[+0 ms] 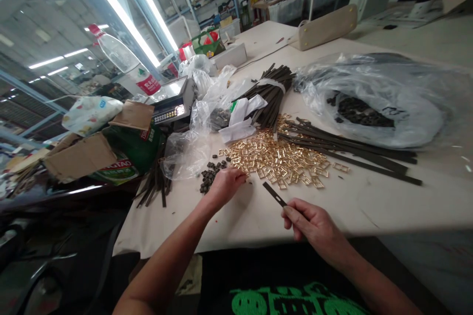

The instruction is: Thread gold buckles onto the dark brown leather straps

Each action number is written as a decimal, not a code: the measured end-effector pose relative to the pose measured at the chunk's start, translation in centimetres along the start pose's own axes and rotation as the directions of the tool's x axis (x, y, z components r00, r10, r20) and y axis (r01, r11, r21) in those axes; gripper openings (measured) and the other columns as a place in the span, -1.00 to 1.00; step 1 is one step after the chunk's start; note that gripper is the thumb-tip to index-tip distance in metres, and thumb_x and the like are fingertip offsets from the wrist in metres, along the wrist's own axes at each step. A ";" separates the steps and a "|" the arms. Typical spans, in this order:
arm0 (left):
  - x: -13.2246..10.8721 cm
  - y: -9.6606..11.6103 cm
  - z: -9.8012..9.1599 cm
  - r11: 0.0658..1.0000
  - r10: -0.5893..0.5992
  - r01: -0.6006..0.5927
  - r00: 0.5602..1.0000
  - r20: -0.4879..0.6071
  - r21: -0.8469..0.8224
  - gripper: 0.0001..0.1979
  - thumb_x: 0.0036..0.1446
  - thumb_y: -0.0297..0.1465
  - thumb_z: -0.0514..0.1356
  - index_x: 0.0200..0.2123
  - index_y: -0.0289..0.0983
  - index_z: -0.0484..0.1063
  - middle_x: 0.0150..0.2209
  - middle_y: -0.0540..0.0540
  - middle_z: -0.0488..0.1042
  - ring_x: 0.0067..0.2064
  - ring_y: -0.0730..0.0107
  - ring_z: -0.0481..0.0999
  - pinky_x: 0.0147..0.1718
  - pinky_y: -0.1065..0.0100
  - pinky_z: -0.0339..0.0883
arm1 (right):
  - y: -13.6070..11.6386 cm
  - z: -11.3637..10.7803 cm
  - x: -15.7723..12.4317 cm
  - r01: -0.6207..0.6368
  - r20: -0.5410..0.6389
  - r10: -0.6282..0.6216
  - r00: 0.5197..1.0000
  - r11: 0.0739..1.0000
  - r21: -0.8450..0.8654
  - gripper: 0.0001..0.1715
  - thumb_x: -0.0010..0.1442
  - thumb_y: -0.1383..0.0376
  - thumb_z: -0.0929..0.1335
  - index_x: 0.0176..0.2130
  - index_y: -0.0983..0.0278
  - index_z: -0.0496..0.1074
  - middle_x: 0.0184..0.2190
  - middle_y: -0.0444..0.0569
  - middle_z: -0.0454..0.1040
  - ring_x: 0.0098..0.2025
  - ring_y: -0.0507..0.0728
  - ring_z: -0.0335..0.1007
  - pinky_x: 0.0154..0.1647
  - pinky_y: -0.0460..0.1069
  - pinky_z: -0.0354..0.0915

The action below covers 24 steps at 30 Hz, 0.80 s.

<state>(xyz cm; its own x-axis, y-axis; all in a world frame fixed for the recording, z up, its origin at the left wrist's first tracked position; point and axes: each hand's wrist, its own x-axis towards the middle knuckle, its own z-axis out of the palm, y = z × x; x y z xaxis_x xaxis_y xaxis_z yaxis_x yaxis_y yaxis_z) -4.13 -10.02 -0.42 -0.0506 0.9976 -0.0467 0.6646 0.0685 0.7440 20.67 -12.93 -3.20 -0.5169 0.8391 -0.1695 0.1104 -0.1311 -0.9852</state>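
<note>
dark strap, thin and flat, near end pinched in my right grip, tip angled out low over the counter. left grip curled at the near edge of the gold buckles, just beside small dark pieces; cannot tell whether it holds one.

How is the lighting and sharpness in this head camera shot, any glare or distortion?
Head view: the ceiling light tubes blow out into white streaks; the clear plastic bag carries a pale sheen; the wide angle bows the table edges; the gold buckles and the dark strap in the right hand look sharp; soft shadow beside the left hand.
</note>
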 end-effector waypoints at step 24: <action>-9.0 2.7 3.6 0.208 -0.351 0.280 0.916 0.196 -0.937 -0.63 -0.17 -0.25 0.48 -0.34 -0.37 0.56 -0.50 -0.02 0.45 -0.58 0.63 0.35 -0.61 0.56 0.17 | -1.0 1.9 -0.6 -0.009 -0.024 0.010 1.000 1.000 0.018 -0.52 0.23 -0.07 0.31 -0.25 0.29 0.45 -0.54 -0.16 0.40 -0.67 -0.06 0.19 -0.65 -0.13 0.13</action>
<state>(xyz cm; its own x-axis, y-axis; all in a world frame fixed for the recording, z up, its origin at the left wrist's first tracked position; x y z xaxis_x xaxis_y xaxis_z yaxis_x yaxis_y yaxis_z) 0.82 -18.81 -0.34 -0.1332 0.8908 -0.4345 -0.5748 0.2877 0.7660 19.26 -14.33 -2.15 -0.4953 0.8502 -0.1785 0.0996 -0.1486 -0.9839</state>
